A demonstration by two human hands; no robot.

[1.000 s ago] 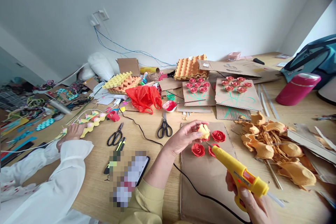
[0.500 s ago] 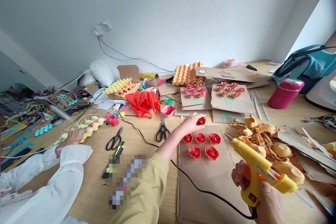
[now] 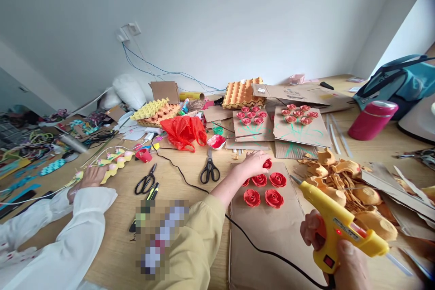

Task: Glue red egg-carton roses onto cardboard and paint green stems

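1. Left hand [image 3: 255, 162], right of the frame's centre, curls narrowly around a red rose [image 3: 268, 163]; I can't tell whether that rose touches the cardboard sheet [image 3: 265, 235].
2. Right hand [image 3: 351, 260], lower right, is wrapped around a yellow glue gun [image 3: 340, 219], which points toward the upper left.
3. On my screen, five more roses [image 3: 273, 198] sit on the sheet, one partly hidden behind the left forearm [image 3: 233, 184].

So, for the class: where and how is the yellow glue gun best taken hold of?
Probably by the handle, from the near right side, as the right hand does. It drops below the yellow body, clear of the nozzle, which points away from the wearer; the lit red light suggests that tip may be hot.
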